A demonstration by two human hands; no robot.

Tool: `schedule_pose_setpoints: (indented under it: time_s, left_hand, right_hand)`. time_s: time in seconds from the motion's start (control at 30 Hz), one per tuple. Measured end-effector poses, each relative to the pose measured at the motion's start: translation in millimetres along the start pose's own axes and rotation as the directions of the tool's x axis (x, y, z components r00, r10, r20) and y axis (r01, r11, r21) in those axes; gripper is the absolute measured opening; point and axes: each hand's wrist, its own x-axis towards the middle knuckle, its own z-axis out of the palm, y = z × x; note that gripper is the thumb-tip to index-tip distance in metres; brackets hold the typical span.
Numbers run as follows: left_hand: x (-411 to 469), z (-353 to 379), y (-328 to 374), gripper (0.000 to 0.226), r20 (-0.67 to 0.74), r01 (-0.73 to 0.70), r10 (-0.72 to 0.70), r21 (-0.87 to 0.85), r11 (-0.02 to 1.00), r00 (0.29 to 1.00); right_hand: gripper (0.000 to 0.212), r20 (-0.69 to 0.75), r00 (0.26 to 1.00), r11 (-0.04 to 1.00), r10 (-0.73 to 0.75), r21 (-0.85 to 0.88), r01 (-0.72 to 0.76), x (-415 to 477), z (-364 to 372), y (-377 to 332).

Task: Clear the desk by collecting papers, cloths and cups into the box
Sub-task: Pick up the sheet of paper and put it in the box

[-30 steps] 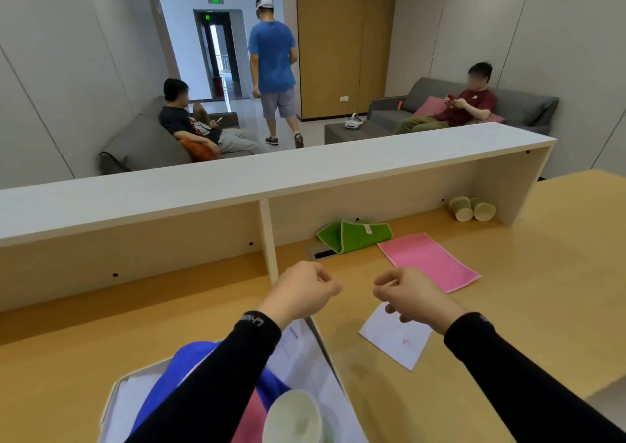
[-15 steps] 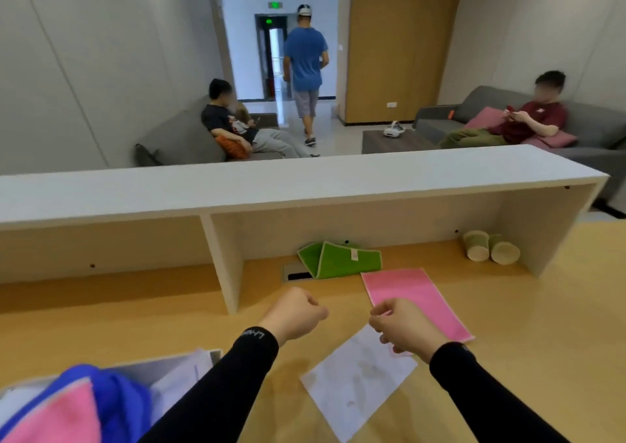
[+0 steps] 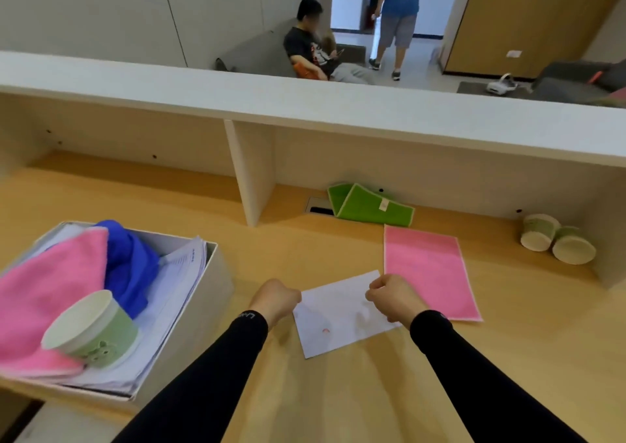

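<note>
White paper (image 3: 342, 317) lies on the desk (image 3: 508, 358), between the box (image 3: 210, 293) and the pink sheet (image 3: 428, 269). Half a second ago both fists hung above it; now left hand (image 3: 276, 298) and right hand (image 3: 393, 295) are curled at its two upper corners, apparently pinching it, fingertips hidden. Judgement: pickup starting, paper goes into the box next. Box already holds pink cloth (image 3: 44, 290), blue cloth (image 3: 130, 263), papers, cup (image 3: 89, 332). Green cloth (image 3: 371, 205) and two cups (image 3: 555, 241) not yet collected.

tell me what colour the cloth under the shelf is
Green with a pale trim, the cloth shows clearly in the head view, folded beside the pink sheet.
</note>
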Motion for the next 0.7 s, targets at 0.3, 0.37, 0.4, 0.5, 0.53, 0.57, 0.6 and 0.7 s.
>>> schedule_pose_setpoints:
  time_s: [0.3,0.37,0.4,0.5,0.53,0.57,0.6,0.7]
  left_hand:
    - [15.8,14.0,-12.0,0.023,-0.013,0.099,-0.105,-0.246,0.964,0.994]
    - [18.3,17.8,-12.9,0.018,-0.013,0.116,-0.125,-0.279,0.953,0.992]
    - [19.2,19.5,-12.8,0.019,-0.009,0.123,-0.132,-0.286,0.95,0.991]
    - [21.2,23.6,-13.0,0.024,-0.001,0.132,-0.14,-0.323,0.937,0.99]
    - [19.7,24.9,-11.7,0.022,0.004,0.115,-0.12,-0.331,0.937,0.993]
    - [18.3,26.3,-9.2,0.019,-0.003,0.078,-0.083,-0.327,0.942,0.997]
    - [16.6,26.6,-5.6,0.018,-0.023,0.022,-0.031,-0.31,0.95,0.999]
    - [7.9,17.0,15.0,0.015,-0.112,-0.174,0.151,-0.248,0.953,0.982]
  right_hand:
    - [0.046,-0.046,0.996,0.989,0.08,-0.122,-0.085,24.9,6.0,21.0]
    - [0.04,-0.043,0.993,0.985,0.106,-0.134,-0.111,27.2,7.2,23.9]
    - [0.039,-0.047,0.992,0.981,0.116,-0.15,-0.122,29.1,7.7,25.8]
    - [0.04,-0.061,0.989,0.979,0.132,-0.148,-0.14,33.4,7.7,30.6]
    - [0.042,-0.062,0.989,0.981,0.132,-0.136,-0.139,34.1,7.1,32.3]
    - [0.044,-0.06,0.989,0.982,0.133,-0.124,-0.14,33.8,6.1,33.2]
    - [0.047,-0.059,0.989,0.984,0.137,-0.108,-0.143,33.9,5.0,33.9]
    - [0.054,-0.062,0.993,0.994,0.096,-0.039,-0.099,31.8,0.8,26.8]
